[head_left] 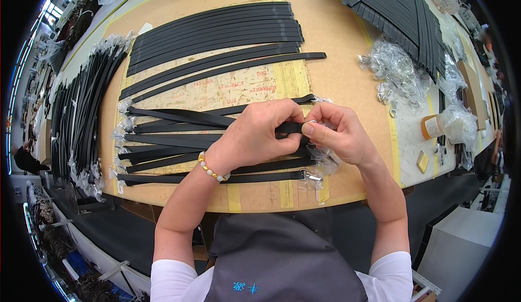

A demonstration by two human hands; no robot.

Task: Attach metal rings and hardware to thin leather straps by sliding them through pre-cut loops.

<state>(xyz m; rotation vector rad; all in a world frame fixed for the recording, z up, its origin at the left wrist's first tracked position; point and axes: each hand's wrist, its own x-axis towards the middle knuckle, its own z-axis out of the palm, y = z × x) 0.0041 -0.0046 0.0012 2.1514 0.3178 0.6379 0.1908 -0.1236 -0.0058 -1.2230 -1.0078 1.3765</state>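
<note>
My left hand [259,129], a beaded bracelet at its wrist, pinches a black strap [289,129] close to its end. From the other side my right hand [343,134] holds the same strap's tip between thumb and finger. Whatever small part sits at the tip is mostly hidden by my fingers. Under my hands lie several black straps [163,139] side by side, with plastic-wrapped metal fittings at their ends. One metal clasp [309,176] in clear wrap shows at the right end of the nearest strap.
Flat black strips [217,33] lie in a row farther back. Bundled wrapped straps [89,107] hang over the left edge. At right are a large stack of strips [393,9], clear plastic wrap [393,66], metal rings [386,96], an orange jar [432,127] and a yellowish block [423,161].
</note>
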